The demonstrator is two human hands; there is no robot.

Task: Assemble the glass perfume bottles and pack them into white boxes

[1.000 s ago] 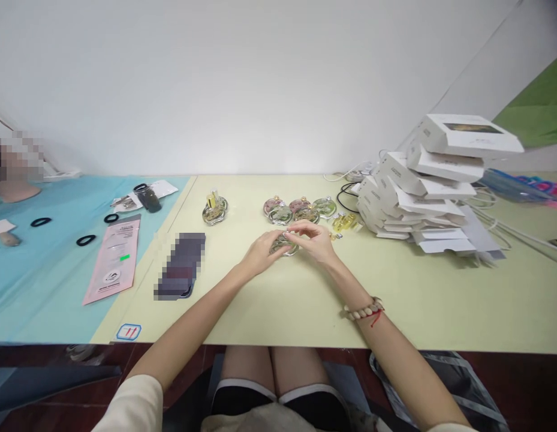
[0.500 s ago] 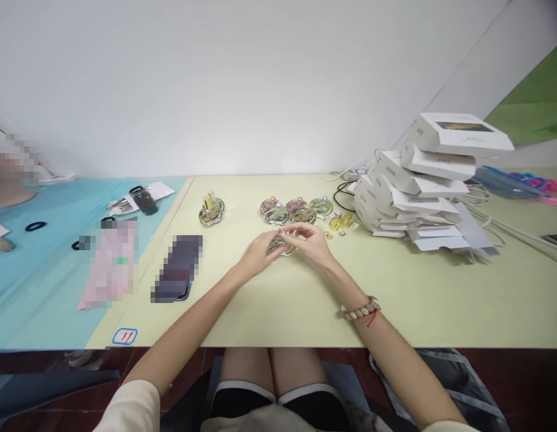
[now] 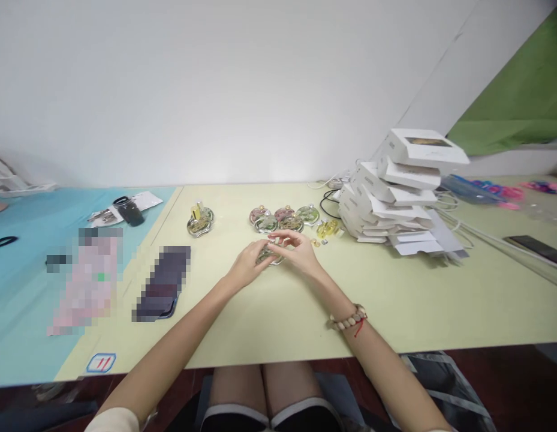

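Here we were, with one round bottle [image 3: 264, 254] set between our left grip [image 3: 246, 264] and our right grip [image 3: 300, 255], half hidden by them! The left was wrapped around its left side, thumb along the near edge; the right was pinched at its top end, though exactly what the tips pressed was too small to tell. Nor could we say whether it touched the tabletop [image 3: 395, 300]. To our mind, this called for a firm left hold, the right fingertips square over that top end, and light, even pressure; such a smooth body looked likely to slip. Just beyond both grips sat a cluster of matching bottles [image 3: 266, 224], so room ahead was tight! Right of the right grip lay small loose parts [image 3: 316, 243] and gold pieces [image 3: 327, 229], easily scattered by a careless knuckle; farther right, white boxes [image 3: 377, 207] leaned in a stack.
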